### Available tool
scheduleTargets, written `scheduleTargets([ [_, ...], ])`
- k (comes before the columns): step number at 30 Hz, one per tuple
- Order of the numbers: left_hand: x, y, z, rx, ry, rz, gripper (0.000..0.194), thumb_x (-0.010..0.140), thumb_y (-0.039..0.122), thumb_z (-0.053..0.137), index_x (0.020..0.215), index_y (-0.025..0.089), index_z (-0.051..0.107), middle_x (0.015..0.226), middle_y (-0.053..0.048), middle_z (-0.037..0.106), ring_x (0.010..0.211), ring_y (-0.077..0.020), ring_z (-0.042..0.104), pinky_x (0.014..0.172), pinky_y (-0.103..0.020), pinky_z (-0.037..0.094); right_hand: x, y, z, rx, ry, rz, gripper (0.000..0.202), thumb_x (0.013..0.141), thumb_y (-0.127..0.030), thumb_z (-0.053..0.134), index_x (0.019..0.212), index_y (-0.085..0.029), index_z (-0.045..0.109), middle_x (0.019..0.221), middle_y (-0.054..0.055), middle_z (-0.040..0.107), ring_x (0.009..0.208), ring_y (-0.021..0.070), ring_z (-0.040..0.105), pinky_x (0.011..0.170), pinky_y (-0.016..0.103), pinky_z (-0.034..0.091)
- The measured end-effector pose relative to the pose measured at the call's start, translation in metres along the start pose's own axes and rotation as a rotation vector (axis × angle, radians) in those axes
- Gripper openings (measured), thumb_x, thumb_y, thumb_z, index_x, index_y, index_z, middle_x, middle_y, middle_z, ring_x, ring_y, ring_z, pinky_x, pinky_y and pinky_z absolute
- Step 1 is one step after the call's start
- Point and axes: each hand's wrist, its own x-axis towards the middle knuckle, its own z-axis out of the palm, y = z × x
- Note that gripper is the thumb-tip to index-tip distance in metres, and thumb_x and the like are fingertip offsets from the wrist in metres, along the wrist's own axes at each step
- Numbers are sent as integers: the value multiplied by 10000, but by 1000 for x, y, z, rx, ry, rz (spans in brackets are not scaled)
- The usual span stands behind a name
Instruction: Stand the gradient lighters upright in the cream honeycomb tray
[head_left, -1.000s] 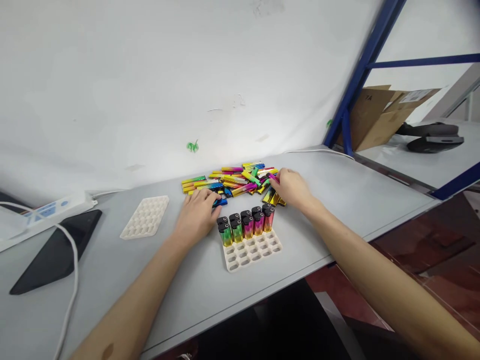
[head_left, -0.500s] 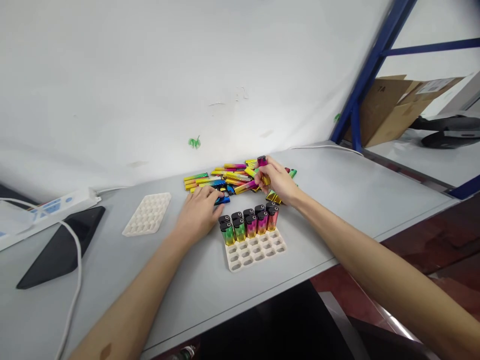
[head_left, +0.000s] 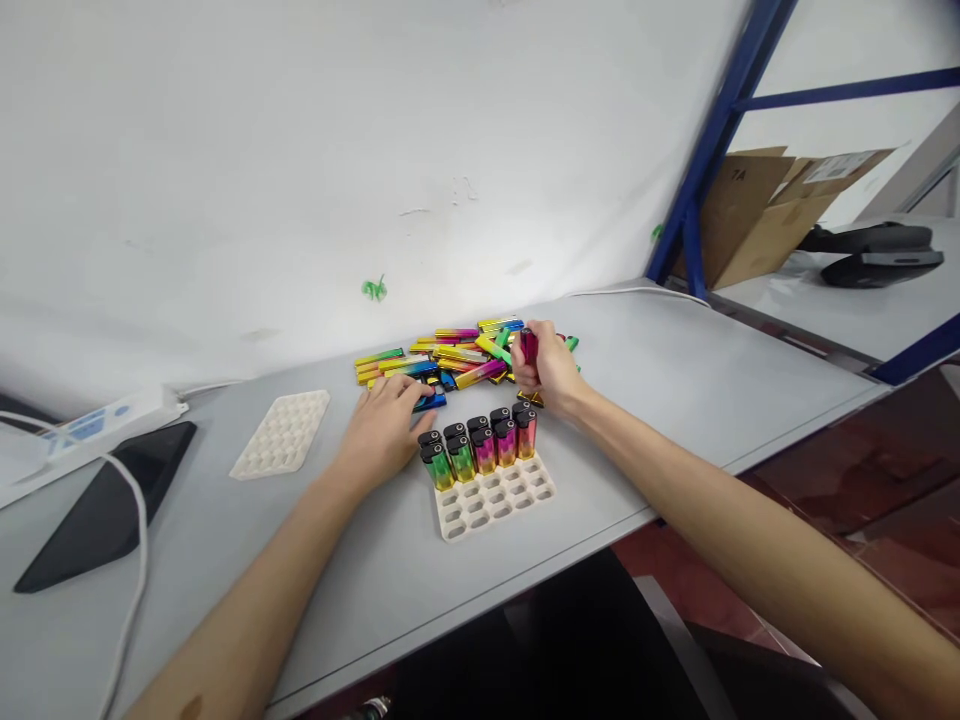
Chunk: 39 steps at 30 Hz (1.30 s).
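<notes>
R hand [head_left: 550, 368] pinched a magenta lighter [head_left: 529, 348] roughly upright, approx. 1 o'clock of the white tray [head_left: 468, 528]; L hand [head_left: 385, 426] lay at 10 by the pile [head_left: 480, 374], grip unclear. Lighter was prob. light, stiff, w/ slick sides; best held mid-body, below the top.

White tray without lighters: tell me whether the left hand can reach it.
Likely yes: the left hand is near the white tray, and only tabletop shows between them, though that hand is at a blue lighter.
</notes>
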Motion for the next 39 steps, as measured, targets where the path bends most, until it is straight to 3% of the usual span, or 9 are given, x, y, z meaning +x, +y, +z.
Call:
scheduleTargets([
  [6,0,-2,2,9,0,5,367,959,384,479,1240,203,630,1269,-120,613,1230,-334,524,1045,-518,435,-3,-10,0,39,58,18,430,967,-368,319,569,-219,383,433,-68,263,364,77,202,381,203,143],
  [14,-1,-2,1,4,1,24,349,964,386,453,1219,221,626,1261,-114,612,1218,-323,525,1036,-505,437,-3,-9,1,2,116,12,498,976,-513,397,574,-218,408,442,-71,258,378,74,206,384,211,139],
  [22,0,-4,2,0,12,20,327,963,366,464,1210,242,638,1251,-107,614,1215,-318,531,1034,-499,440,-5,-9,0,-30,90,22,418,952,-412,376,576,-227,382,431,-62,266,374,83,195,384,220,133],
  [28,0,-4,2,-6,16,29,335,970,360,462,1217,235,651,1240,-110,606,1205,-317,534,1038,-502,443,-3,-8,-1,-62,142,4,473,966,-533,383,611,-225,434,458,-60,287,391,91,228,391,237,155],
  [31,0,-3,3,19,35,24,346,972,354,462,1222,222,662,1220,-116,594,1171,-309,535,1022,-486,452,-2,-3,-3,-89,146,-76,467,966,-582,374,709,-218,515,538,-42,389,442,106,333,426,246,272],
  [34,-1,-1,1,57,49,30,345,966,353,475,1207,218,681,1171,-120,603,1143,-314,527,1007,-485,455,1,5,-5,-211,160,-238,373,961,-530,444,827,-209,581,697,-14,538,611,126,505,609,263,444],
  [37,-1,-1,-3,84,33,49,343,954,362,501,1196,217,695,1139,-121,620,1139,-323,530,1017,-489,449,1,7,-11,-382,148,-354,272,916,-463,593,954,-196,635,860,9,643,814,148,586,790,291,474],
  [39,-2,-2,-6,94,10,52,347,949,368,508,1200,221,697,1134,-121,631,1146,-324,540,1025,-483,447,-4,-1,-16,-444,150,-390,266,877,-426,674,997,-190,651,894,23,672,852,160,602,800,308,481],
])
